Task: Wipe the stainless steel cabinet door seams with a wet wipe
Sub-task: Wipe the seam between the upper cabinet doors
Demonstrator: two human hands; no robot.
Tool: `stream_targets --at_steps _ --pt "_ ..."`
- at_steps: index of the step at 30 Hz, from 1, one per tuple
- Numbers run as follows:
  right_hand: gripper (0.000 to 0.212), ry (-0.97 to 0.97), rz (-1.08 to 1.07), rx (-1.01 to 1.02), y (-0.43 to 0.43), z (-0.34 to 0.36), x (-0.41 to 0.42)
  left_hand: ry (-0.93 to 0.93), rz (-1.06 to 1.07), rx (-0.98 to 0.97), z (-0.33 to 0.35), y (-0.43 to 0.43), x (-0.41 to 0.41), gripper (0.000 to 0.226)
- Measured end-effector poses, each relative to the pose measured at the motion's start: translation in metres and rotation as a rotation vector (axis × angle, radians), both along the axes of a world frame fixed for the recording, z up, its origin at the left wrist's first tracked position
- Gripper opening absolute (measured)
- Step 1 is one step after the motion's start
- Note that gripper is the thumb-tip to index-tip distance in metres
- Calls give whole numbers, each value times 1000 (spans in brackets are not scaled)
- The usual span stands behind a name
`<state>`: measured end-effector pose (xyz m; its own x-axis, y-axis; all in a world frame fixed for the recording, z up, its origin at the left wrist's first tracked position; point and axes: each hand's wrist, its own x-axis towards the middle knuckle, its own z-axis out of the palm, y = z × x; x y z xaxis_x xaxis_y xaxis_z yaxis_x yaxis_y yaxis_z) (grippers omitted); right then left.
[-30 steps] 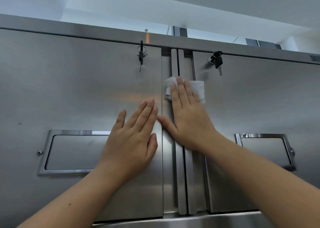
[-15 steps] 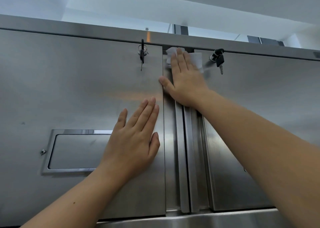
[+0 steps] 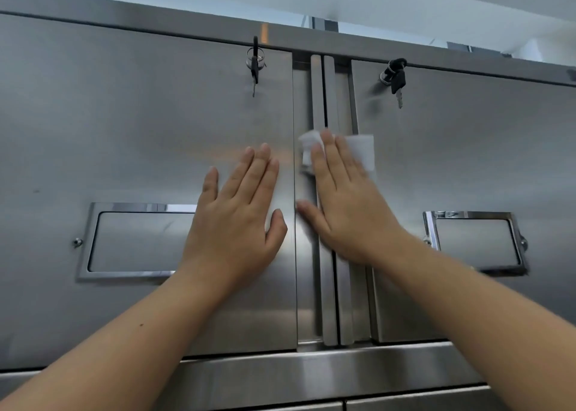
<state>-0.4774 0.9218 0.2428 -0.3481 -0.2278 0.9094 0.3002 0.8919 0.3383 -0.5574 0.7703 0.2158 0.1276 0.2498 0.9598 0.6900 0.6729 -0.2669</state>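
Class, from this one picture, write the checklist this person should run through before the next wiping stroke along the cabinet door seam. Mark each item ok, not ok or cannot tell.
1. The wet wipe is pressed flat under the right hand: ok.
2. The wet wipe lies across the centre seam: ok.
3. The left hand lies flat on the left door, off the seam: ok.
4. The left key and right key hang above the wipe, apart from it: ok.
5. The wipe is moist enough: cannot tell.
6. The lower seam is already clean: cannot tell.
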Motion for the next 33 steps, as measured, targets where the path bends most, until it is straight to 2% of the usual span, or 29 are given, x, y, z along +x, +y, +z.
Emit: stream_targets --at_steps 3,5,9,13,16,24,29,33 --pt "74 -3 -15 -55 -5 32 -3 -11 2 -8 0 -1 0 66" --pt "73 1 19 -55 -6 28 -3 -18 -3 -14 0 -1 0 66" --pt "74 -31 106 -9 -2 -38 4 -34 -16 -17 -1 -2 0 67" --pt "73 -52 96 29 1 -115 13 -51 -50 -21 0 -3 0 63" --pt "70 -61 57 53 0 -148 17 -62 -96 -9 0 -4 1 60" --pt "69 31 158 -33 -11 -157 17 -59 -108 -3 0 -4 0 59" --pt "67 28 176 91 -28 -166 8 -59 -120 5 0 -4 1 58" --pt "63 -23 81 134 -32 -172 2 -64 -120 4 0 -4 0 58"
